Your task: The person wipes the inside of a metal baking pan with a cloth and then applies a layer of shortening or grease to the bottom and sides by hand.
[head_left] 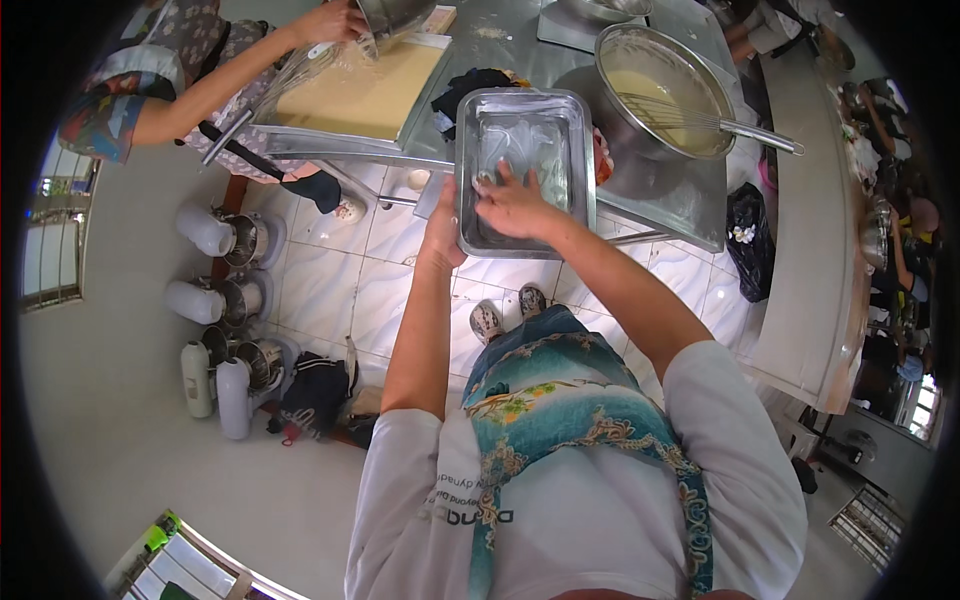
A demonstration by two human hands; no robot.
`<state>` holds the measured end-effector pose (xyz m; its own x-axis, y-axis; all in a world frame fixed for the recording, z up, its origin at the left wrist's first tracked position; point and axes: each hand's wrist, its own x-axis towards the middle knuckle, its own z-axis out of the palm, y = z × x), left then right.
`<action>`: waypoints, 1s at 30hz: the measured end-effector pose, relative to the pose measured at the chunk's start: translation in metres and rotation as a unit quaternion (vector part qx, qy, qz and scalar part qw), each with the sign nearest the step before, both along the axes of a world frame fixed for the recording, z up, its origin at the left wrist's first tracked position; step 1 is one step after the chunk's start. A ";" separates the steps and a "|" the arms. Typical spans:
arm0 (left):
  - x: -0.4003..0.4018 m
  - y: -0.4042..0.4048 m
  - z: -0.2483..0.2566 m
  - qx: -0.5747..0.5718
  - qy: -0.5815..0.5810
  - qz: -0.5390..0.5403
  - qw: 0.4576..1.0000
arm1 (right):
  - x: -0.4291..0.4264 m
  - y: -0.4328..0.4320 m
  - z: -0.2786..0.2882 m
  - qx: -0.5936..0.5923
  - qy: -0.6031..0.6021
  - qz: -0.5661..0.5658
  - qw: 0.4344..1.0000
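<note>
My left hand [444, 234] grips the near left side of a rectangular metal baking pan [586, 172], which is held out over the front edge of the steel table. Inside the pan, the spread fingers of my right hand [517, 204] rest on the bottom near the left wall. Whitish smears of a greasy-looking coating cover the pan's floor and sides. To the right stands a large steel mixing bowl [652, 142] of pale batter [637, 86]. A balloon whisk [761, 136] leans in it, its handle lying over the rim.
At left, a person's hand [330, 21] tips a metal bowl [394, 15] over a batter-filled sheet pan [439, 67]. Dark cloth [480, 82] lies behind my pan on the steel table [675, 202]. Stand mixers [225, 300] line the left wall; a black plastic bag [750, 255] hangs at right.
</note>
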<state>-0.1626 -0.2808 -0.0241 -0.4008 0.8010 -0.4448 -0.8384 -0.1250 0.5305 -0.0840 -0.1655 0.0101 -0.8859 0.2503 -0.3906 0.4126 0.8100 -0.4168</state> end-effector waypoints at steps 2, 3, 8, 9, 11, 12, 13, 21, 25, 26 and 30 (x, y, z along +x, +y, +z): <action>-0.006 -0.004 -0.007 -0.074 0.010 -0.023 0.997 | 0.008 -0.019 0.017 -0.005 -0.055 0.077 0.995; -0.005 -0.002 -0.005 -0.074 0.008 -0.029 0.997 | 0.017 -0.023 0.016 -0.007 -0.057 0.071 0.996; 0.002 0.002 -0.003 -0.041 -0.007 -0.033 0.999 | 0.030 -0.030 -0.001 -0.008 -0.013 0.016 1.000; 0.005 0.002 -0.003 -0.037 -0.016 -0.025 0.999 | 0.028 -0.027 -0.001 0.008 -0.003 -0.006 1.000; 0.011 0.004 -0.005 -0.028 -0.016 -0.026 0.999 | 0.019 -0.012 -0.001 0.015 0.005 -0.014 1.000; 0.014 0.005 -0.006 -0.016 -0.018 -0.022 0.999 | 0.016 -0.005 -0.001 0.026 0.012 -0.017 0.999; 0.015 0.006 -0.008 -0.016 -0.017 -0.026 0.999 | 0.014 -0.001 -0.006 0.025 0.012 -0.021 0.999; 0.011 0.003 -0.007 -0.051 0.003 -0.032 0.998 | 0.033 -0.016 0.002 0.059 -0.002 0.040 0.997; 0.021 0.009 -0.009 0.008 0.031 -0.028 0.999 | 0.008 0.010 -0.012 0.101 0.050 -0.016 0.994; 0.023 0.010 -0.008 -0.001 0.067 -0.017 0.998 | 0.000 0.018 -0.013 0.105 0.055 -0.028 0.992; 0.033 0.012 0.009 -0.024 0.113 -0.004 0.993 | -0.023 0.041 -0.014 0.117 0.063 -0.055 0.990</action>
<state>-0.1294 -0.2690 -0.0150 -0.4883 0.7844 -0.3824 -0.6984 -0.0886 0.7102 -0.1071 -0.1244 -0.0034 -0.8862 0.4184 -0.1991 0.4604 0.8434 -0.2769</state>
